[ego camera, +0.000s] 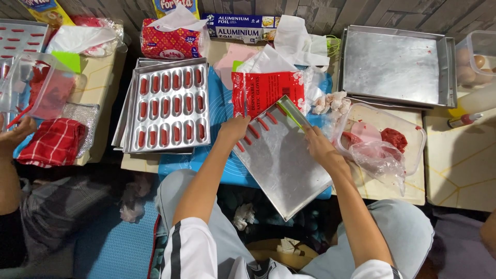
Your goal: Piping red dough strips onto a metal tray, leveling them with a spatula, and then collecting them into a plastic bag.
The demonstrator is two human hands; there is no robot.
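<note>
Between the two hands lies a bare metal tray [281, 165], tilted across the front edge of the counter [444, 155] and bearing a short row of red strips [256, 130] along its upper left border. Left hand [233, 129]: fingers curled down onto the strips at the tray's corner; whether the grip closes on one cannot be told. Right hand [319, 147]: grip closed on a green-edged scraper [292, 112], whose blade rests on the tray's top edge, just above the fingers.

Beyond the left hand lies a red packet of plastic gloves [266, 90]. Further left sits a filled metal tray [168, 106], rows of red strips in its moulded wells (stacked on other trays). Right of the scraper grip stands a clear plastic tub [408, 134] holding red dough and a crumpled bag. Behind it rests an empty steel tray [392, 67]. Far left, another person's hand [15, 134] lies near a red checked cloth [54, 142].
</note>
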